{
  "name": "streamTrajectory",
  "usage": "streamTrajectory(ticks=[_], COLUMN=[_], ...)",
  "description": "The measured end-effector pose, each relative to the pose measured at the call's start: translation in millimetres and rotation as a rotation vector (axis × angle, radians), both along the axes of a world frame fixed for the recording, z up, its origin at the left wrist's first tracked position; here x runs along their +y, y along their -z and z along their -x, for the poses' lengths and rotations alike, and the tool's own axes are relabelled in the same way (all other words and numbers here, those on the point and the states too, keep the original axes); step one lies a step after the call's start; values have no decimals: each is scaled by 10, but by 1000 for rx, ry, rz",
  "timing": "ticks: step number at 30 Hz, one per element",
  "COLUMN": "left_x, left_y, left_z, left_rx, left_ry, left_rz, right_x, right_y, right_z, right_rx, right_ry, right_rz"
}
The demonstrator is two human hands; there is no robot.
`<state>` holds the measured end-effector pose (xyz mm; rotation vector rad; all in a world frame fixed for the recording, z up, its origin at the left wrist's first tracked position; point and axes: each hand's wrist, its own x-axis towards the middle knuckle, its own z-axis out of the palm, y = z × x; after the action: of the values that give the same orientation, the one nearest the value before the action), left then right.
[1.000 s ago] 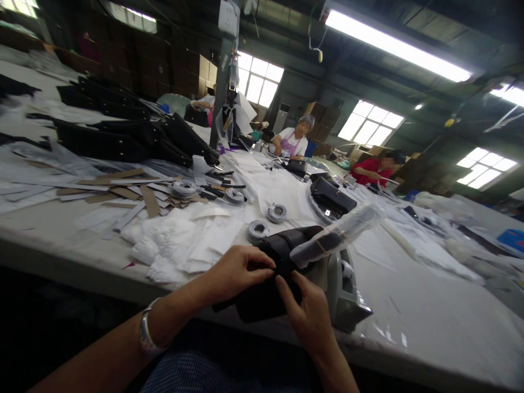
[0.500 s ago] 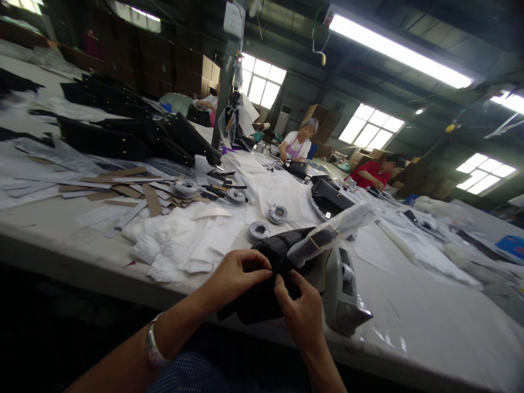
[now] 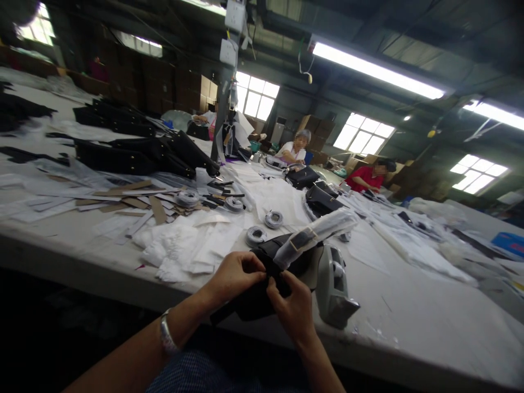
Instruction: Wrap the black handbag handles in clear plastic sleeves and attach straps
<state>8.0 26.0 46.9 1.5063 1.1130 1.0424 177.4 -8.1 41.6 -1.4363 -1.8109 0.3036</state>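
Observation:
A black bag (image 3: 256, 303) lies at the table's near edge, its handle wrapped in clear plastic (image 3: 315, 234) and sticking up to the right. My left hand (image 3: 237, 275) pinches the black material from the left, thumb and forefinger pressed together. From the right, my right hand (image 3: 292, 303) grips the same bag, its thumb and forefinger close to the left fingertips. The exact part between the fingers is too dark to make out. Just right of the bag stands a grey tape dispenser (image 3: 333, 286).
White sheets (image 3: 188, 245), card strips (image 3: 158, 210) and coiled grey straps (image 3: 273, 219) lie beyond my hands. Black bags (image 3: 123, 155) are piled at the left, near a post (image 3: 221, 117). Co-workers (image 3: 370, 177) sit across the table (image 3: 409, 316).
The view has shifted slightly, so the bag and both hands appear a little farther left. Both hands keep their pinch at the same spot on the bag.

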Motion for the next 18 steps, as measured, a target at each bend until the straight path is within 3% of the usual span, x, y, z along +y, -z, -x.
streamTrajectory(ticks=[18], left_x=[-242], left_y=[0], left_z=[-91], left_rx=[168], left_ry=[-67], left_rz=[-406], right_x=[117], right_y=[-79], right_z=[-51], right_rx=[144], right_ry=[-34], right_rz=[77])
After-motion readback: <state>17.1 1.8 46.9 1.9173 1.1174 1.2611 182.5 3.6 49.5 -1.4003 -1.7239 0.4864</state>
